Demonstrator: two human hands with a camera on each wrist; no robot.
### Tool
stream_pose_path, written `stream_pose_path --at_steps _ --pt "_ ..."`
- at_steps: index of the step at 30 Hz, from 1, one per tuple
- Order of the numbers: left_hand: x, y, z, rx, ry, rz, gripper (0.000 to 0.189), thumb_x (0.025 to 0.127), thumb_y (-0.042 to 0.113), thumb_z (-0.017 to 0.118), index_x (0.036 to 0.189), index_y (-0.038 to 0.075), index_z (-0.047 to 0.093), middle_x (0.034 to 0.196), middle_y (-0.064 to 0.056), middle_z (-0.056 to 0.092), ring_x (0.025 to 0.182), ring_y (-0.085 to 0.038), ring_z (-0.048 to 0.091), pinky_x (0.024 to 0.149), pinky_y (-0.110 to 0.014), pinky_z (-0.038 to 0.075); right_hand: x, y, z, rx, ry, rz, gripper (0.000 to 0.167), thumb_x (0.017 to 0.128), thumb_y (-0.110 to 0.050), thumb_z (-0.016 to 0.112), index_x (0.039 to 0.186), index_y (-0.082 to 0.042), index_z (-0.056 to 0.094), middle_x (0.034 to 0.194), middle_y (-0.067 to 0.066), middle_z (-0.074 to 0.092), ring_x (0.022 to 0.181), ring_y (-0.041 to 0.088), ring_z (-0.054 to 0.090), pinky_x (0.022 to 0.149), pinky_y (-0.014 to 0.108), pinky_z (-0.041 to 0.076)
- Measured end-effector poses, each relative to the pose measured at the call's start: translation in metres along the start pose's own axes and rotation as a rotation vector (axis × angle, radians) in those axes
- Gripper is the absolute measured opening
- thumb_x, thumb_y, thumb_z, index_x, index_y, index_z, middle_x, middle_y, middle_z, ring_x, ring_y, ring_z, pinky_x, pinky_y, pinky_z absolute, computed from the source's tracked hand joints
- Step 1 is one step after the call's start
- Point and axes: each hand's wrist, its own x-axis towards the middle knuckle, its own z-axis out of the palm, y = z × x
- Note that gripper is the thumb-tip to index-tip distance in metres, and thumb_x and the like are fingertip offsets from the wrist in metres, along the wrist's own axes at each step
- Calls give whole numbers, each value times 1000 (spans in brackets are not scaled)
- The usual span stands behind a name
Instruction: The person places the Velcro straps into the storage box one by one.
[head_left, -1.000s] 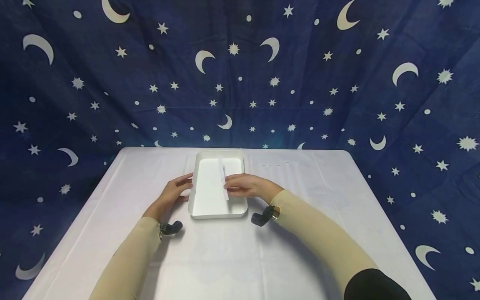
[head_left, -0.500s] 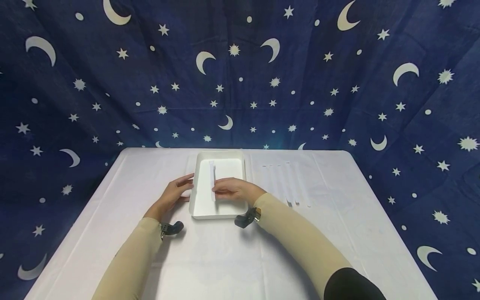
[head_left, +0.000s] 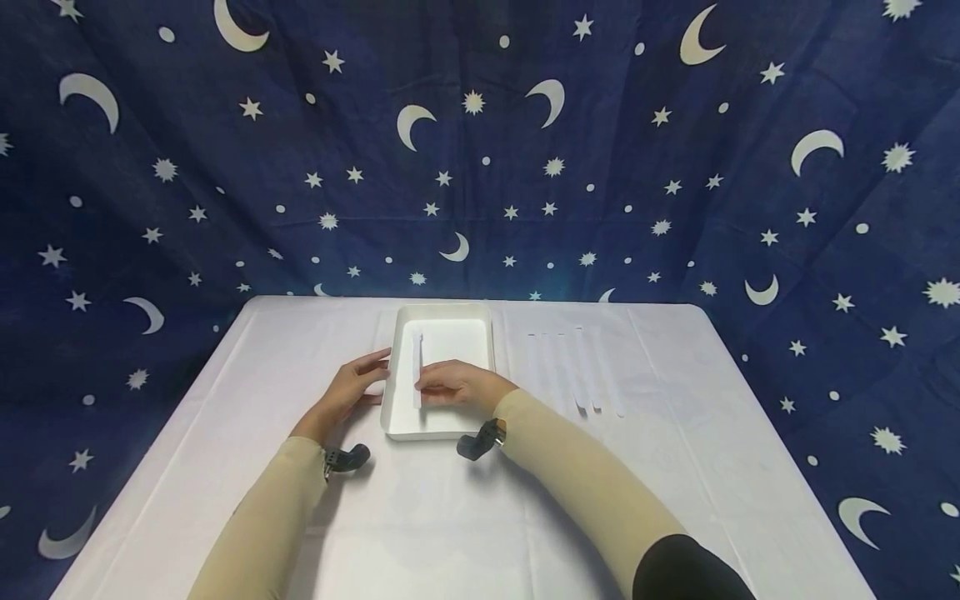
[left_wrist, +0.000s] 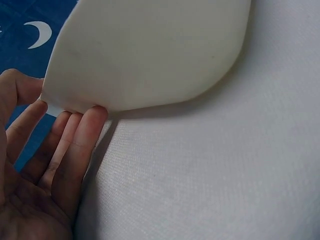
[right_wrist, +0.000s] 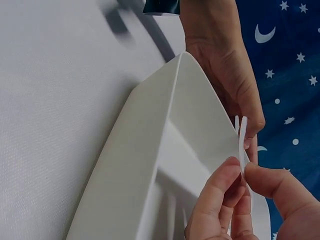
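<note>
A shallow white tray (head_left: pixel 438 436) lies lengthwise on the table. My left hand (head_left: pixel 343 393) is at its left side; in the left wrist view its fairly straight fingers (left_wrist: pixel 79 145) touch the tray's outer wall. My right hand (head_left: pixel 456 383) reaches over the tray's right wall and pinches a thin white strip (head_left: pixel 417 354) between thumb and fingertips. The strip stands lengthwise over the tray's left part, close to its left wall. In the right wrist view two thin ends show on the white strip (right_wrist: pixel 243 132); its lower part is hidden by my fingers.
Right of the tray, several white strips (head_left: pixel 581 367) lie side by side on the white tablecloth (head_left: pixel 420 525), some with slightly curled ends. Behind the table hangs a dark blue curtain (head_left: pixel 480 133) with moons and stars. Both wrists carry black camera mounts (head_left: pixel 480 440).
My right hand has carried the white strip leftward across the tray, from its right part to near the left wall. The left hand stays at the tray's side.
</note>
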Motion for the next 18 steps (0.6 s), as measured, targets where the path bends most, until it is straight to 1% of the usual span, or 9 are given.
stream_pose_path --at_steps 5,10,13,15,18 --pt "-2 4 0 -14 -4 -14 63 93 17 62 152 15 38 151 -22 41 133 -42 47 80 -35 63 4 0 4 -23 17 1 43 88 11 60 130 5 56 90 7 62 82 15 62 83 22 60" --pt "-14 19 1 -3 -24 -26 63 94 14 59 152 10 36 151 -24 39 133 -44 46 82 -36 62 10 1 8 -36 30 4 40 88 10 61 128 6 59 89 7 64 78 15 63 77 22 61" --pt "-20 27 3 11 -30 -24 61 95 13 58 152 8 36 151 -25 39 133 -44 46 83 -36 62 12 2 11 -46 38 -1 39 87 11 62 126 6 59 88 8 64 76 16 64 74 21 61" --pt "-20 27 3 3 -30 -21 61 95 13 57 152 8 36 151 -25 39 133 -44 46 83 -36 62 12 2 12 -60 40 -3 39 87 11 62 126 6 59 88 8 64 75 16 65 74 22 62" --pt "-15 20 1 -18 -27 -15 62 95 13 58 152 9 36 151 -25 39 134 -45 45 82 -36 62 11 0 14 -88 41 -12 40 86 11 63 126 7 59 89 7 64 74 15 66 77 23 62"
